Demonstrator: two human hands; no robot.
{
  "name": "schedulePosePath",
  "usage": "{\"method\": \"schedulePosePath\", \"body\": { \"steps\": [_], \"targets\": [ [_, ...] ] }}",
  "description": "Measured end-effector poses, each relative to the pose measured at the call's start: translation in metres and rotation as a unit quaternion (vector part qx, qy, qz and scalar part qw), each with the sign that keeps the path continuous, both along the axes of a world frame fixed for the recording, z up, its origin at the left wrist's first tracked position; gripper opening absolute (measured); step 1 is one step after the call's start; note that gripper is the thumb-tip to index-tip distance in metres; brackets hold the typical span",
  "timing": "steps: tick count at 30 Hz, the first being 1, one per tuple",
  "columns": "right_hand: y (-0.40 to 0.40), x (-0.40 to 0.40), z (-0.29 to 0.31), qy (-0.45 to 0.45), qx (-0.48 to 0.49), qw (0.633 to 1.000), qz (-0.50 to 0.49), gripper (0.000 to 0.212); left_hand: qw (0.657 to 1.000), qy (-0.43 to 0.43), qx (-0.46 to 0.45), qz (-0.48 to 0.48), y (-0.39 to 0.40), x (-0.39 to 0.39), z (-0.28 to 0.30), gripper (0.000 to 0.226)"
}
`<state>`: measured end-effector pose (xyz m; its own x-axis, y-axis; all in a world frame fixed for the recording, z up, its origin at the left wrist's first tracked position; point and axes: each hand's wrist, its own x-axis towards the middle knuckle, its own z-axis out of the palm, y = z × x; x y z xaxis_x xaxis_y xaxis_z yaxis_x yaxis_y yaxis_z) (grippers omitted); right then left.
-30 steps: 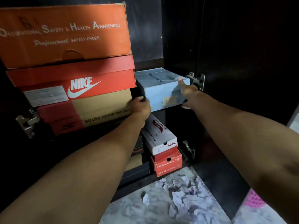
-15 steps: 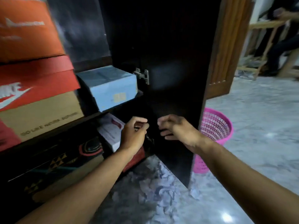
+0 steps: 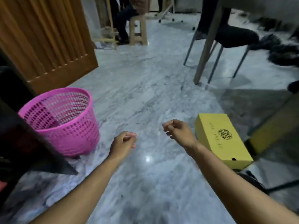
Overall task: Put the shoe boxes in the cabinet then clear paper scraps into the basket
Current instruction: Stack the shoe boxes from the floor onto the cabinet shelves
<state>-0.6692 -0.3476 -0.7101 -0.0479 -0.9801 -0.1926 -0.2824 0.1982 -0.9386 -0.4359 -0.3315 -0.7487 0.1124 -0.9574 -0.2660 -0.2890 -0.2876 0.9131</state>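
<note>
A yellow shoe box (image 3: 221, 139) with a dark round emblem lies closed on the marble floor at the right. My right hand (image 3: 178, 131) hovers just left of it, fingers loosely curled, holding nothing. My left hand (image 3: 123, 143) hangs in mid-air near the middle, fingers also loosely curled and empty. A pink mesh basket (image 3: 64, 125) stands on the floor at the left, a little left of my left hand. The dark cabinet door (image 3: 24, 139) fills the left edge. The paper scraps are out of view.
A wooden slatted door (image 3: 48, 39) stands behind the basket. A table leg (image 3: 205, 50) and a black chair (image 3: 229, 36) are at the back right. A seated person (image 3: 127, 15) on a stool is at the back. A dark cable (image 3: 275, 186) lies by my right forearm.
My hands left the blue box on the cabinet shelf and drew back. My view swung right from the cabinet to the open floor, bringing the basket and the yellow box into sight.
</note>
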Motion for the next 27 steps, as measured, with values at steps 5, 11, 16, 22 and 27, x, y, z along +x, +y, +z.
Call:
{"method": "schedulePosePath", "body": {
  "steps": [5,11,16,22,27],
  "targets": [
    [0.016,-0.126,-0.037,0.136,-0.005,0.971,-0.198,0.006,0.988,0.049,0.096,-0.107,-0.014,-0.128,-0.044,0.01],
    [0.044,-0.228,-0.092,0.248,0.134,0.907,-0.312,0.057,0.957,0.108,0.216,-0.161,-0.005,-0.246,-0.096,0.042],
    [0.041,-0.258,-0.134,0.237,0.181,0.912,-0.281,0.069,0.931,0.148,0.267,-0.198,-0.008,-0.298,-0.128,0.079],
    [0.04,-0.248,-0.158,0.177,0.171,0.925,-0.29,0.038,0.941,0.235,0.223,-0.096,-0.027,-0.28,-0.147,0.052],
    [0.014,-0.234,-0.147,-0.004,0.155,0.948,-0.276,0.061,0.934,0.232,0.251,-0.105,-0.014,-0.216,-0.139,0.016]
  ]
}}
